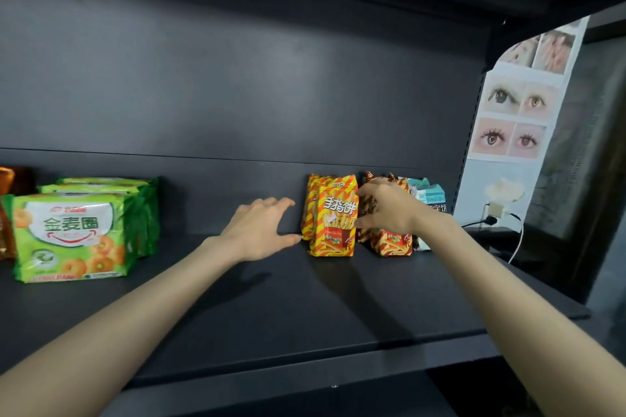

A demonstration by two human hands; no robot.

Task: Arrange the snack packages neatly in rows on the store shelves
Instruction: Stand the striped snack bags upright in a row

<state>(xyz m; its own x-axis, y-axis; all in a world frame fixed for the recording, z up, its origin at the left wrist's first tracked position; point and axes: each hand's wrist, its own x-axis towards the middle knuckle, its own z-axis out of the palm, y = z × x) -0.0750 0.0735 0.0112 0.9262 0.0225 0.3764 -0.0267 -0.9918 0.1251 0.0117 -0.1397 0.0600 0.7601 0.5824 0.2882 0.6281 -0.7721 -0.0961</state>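
On the dark shelf (271, 298) a yellow-and-orange striped snack pack (335, 217) stands upright near the back, with a second like it just behind. My left hand (261, 230) is open beside its left edge, thumb tip touching the pack's lower corner. My right hand (386, 206) reaches across the red striped packs (389, 244) to the right, fingertips on the yellow pack's right side. A pale blue pack (428, 196) stands behind my right wrist. A row of green biscuit packs (74, 234) stands at the left.
Brown packs (6, 213) show at the far left edge. The shelf's back panel (237, 78) is bare, and another shelf hangs overhead. Past the right upright are a poster with eye pictures (515, 112) and a plugged-in cable (515, 244).
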